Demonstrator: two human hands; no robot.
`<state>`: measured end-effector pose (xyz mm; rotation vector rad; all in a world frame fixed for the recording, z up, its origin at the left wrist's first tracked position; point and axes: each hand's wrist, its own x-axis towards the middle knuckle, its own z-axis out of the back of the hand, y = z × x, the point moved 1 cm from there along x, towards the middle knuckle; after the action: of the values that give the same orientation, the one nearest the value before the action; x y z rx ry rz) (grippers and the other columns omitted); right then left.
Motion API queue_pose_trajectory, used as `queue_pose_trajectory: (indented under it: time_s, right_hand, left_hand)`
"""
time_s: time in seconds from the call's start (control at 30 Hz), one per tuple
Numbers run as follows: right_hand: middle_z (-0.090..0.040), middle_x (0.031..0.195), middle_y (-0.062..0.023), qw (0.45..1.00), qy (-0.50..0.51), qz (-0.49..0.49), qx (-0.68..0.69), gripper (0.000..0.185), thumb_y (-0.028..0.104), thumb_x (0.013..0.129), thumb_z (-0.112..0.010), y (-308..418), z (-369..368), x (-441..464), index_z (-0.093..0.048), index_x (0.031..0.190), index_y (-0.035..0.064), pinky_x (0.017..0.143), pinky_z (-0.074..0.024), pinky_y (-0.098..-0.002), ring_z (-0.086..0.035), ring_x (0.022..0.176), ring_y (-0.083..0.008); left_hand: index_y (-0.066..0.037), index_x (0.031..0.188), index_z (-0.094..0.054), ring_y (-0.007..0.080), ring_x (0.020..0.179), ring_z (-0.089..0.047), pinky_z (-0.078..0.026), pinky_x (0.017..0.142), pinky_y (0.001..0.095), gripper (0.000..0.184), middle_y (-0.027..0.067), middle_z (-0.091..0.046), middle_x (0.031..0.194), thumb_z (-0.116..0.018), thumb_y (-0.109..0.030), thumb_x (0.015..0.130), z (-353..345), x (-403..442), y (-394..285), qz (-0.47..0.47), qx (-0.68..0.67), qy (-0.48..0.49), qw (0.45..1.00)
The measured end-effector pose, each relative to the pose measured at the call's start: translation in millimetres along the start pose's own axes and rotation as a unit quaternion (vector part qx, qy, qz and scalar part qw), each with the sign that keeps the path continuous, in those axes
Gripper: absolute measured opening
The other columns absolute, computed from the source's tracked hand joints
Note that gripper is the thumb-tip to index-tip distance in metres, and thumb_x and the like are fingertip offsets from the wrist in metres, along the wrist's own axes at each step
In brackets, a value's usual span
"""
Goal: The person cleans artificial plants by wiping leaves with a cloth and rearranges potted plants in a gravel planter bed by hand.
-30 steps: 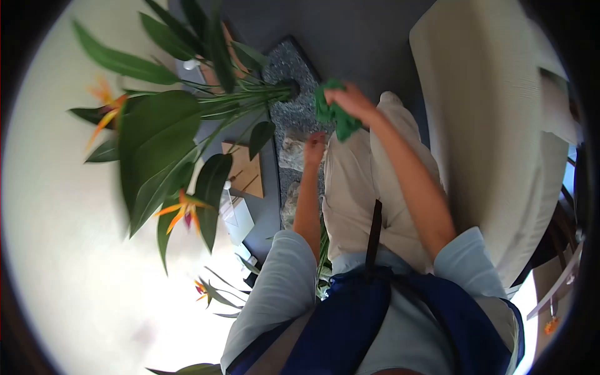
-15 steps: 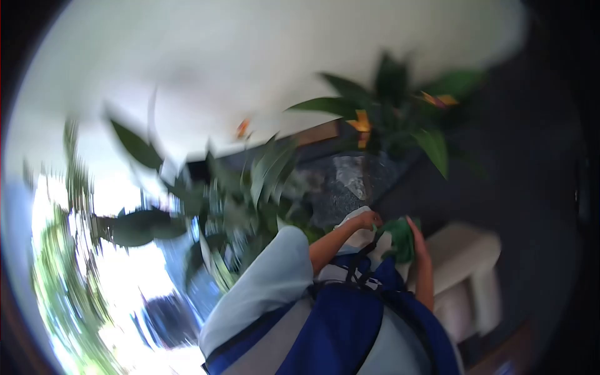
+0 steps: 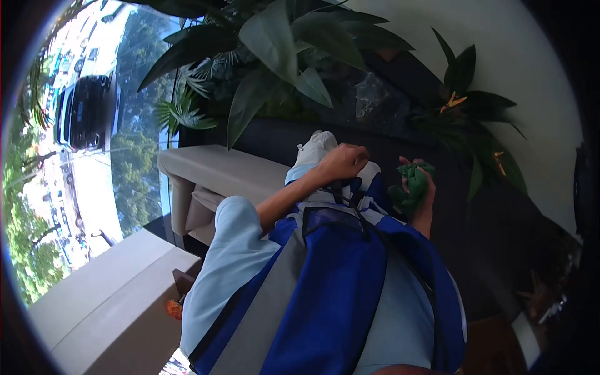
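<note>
My right hand (image 3: pixel 425 187) is closed round a bunched green cloth (image 3: pixel 409 190), which bulges out between the fingers and hangs below them. To its left, my left hand (image 3: pixel 347 161) is curled with the knuckles up, in front of the blue and grey apron (image 3: pixel 337 269). Whatever its fingers may hold is hidden from view. The two hands are apart. Black apron ties (image 3: pixel 353 203) hang just under the left hand.
A beige sofa (image 3: pixel 219 165) stands at the left, and a second pale seat (image 3: pixel 119 300) is nearer. Large-leaved plants (image 3: pixel 272 50) and orange-flowered plants (image 3: pixel 478 119) line the far side. Through the window, a dark car (image 3: pixel 90 112) shows outside.
The view has swung, bringing the sofa and window into clearer sight. My hands have moved apart; the left has come away from the green cloth, which stays in the right.
</note>
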<state>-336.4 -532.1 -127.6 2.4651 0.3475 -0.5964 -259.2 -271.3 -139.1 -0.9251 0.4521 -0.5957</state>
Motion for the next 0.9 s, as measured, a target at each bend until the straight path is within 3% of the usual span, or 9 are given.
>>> queue_pose_trajectory:
  time_s: [0.13,0.2,0.33,0.43,0.6,0.63,0.73,0.87,0.9]
  right_hand:
    - [-0.066,0.103,-0.0206,0.987,-0.049,0.029,-0.15,0.023,0.024,0.099,-0.052,-3,-105,19,-0.059,0.107,0.0038,0.054,-0.0488,-0.0288,-0.06,0.068,-0.0173]
    - [-0.064,0.087,-0.0138,0.978,-0.005,0.003,-0.209,0.022,0.024,0.1,-0.052,-14,-117,42,-0.059,0.097,0.0032,0.053,-0.0453,-0.0276,-0.058,0.064,-0.0146]
    - [-0.058,0.074,-0.0058,0.957,0.012,-0.015,-0.288,0.03,0.027,0.102,-0.051,-42,-164,69,-0.058,0.085,0.0035,0.053,-0.0416,-0.0266,-0.054,0.059,-0.0123]
    - [-0.054,0.064,0.0025,0.885,-0.006,-0.025,-0.466,0.041,0.032,0.102,-0.055,-60,-205,77,-0.06,0.071,0.0059,0.055,-0.0398,-0.0264,-0.051,0.057,-0.0071]
    - [-0.054,0.064,0.004,0.844,0.03,-0.08,-0.529,0.036,0.027,0.1,-0.058,-75,-254,85,-0.06,0.072,0.0043,0.055,-0.0371,-0.0255,-0.049,0.058,-0.0053]
    - [-0.056,0.066,0.0032,0.835,0.077,-0.076,-0.54,0.034,0.026,0.099,-0.059,-75,-264,87,-0.062,0.074,0.0033,0.058,-0.0383,-0.0252,-0.051,0.061,-0.0059]
    - [-0.06,0.071,0.0003,0.801,0.132,-0.058,-0.581,0.027,0.023,0.097,-0.061,-75,-284,92,-0.064,0.08,0.0014,0.065,-0.0423,-0.0253,-0.056,0.068,-0.0082]
    - [-0.066,0.084,-0.006,0.756,0.147,0.028,-0.637,0.017,0.016,0.093,-0.064,-81,-303,100,-0.066,0.09,-0.0004,0.081,-0.048,-0.0283,-0.063,0.084,-0.0131]
    - [-0.068,0.09,-0.0077,0.772,0.138,0.003,-0.621,0.013,0.012,0.092,-0.064,-81,-301,101,-0.067,0.095,-0.0002,0.085,-0.0485,-0.0298,-0.064,0.089,-0.0152]
  left_hand:
    - [-0.006,0.1,-0.071,0.0274,0.079,-0.066,-0.052,0.069,0.0409,0.016,0.0083,-0.065,0.076,-0.068,-0.016,0.088,61,-42,-32,-0.113,0.022,-0.17,0.979]
    - [-0.007,0.099,-0.071,0.026,0.078,-0.066,-0.052,0.068,0.0394,0.016,0.0073,-0.065,0.075,-0.07,-0.016,0.087,94,-68,-39,-0.092,-0.002,-0.197,0.976]
    - [-0.008,0.096,-0.073,0.0223,0.074,-0.066,-0.052,0.066,0.0356,0.014,0.005,-0.068,0.076,-0.075,-0.012,0.083,166,-116,-39,-0.054,-0.085,-0.203,0.974]
    - [-0.01,0.094,-0.075,0.0214,0.073,-0.067,-0.051,0.066,0.0344,0.014,0.0042,-0.07,0.078,-0.078,-0.009,0.08,209,-134,-21,-0.059,-0.143,-0.24,0.958]
    - [-0.007,0.095,-0.075,0.0211,0.072,-0.068,-0.051,0.07,0.0333,0.014,0.0068,-0.073,0.084,-0.077,-0.005,0.081,262,-133,22,0.009,-0.057,-0.339,0.939]
    - [-0.005,0.097,-0.074,0.0211,0.075,-0.07,-0.053,0.073,0.0326,0.015,0.0095,-0.074,0.087,-0.075,-0.004,0.082,271,-130,27,0.037,-0.061,-0.352,0.933]
    - [-0.002,0.105,-0.072,0.0213,0.082,-0.072,-0.054,0.078,0.0316,0.018,0.0115,-0.073,0.089,-0.07,-0.007,0.087,292,-112,47,0.139,-0.084,-0.338,0.927]
    - [-0.002,0.108,-0.07,0.021,0.083,-0.071,-0.055,0.078,0.0316,0.022,0.0105,-0.073,0.089,-0.069,-0.007,0.088,305,-83,57,0.08,-0.113,-0.336,0.932]
    - [-0.002,0.11,-0.07,0.0206,0.084,-0.071,-0.055,0.079,0.0315,0.022,0.0102,-0.072,0.089,-0.069,-0.008,0.088,307,-77,55,0.062,-0.123,-0.321,0.937]
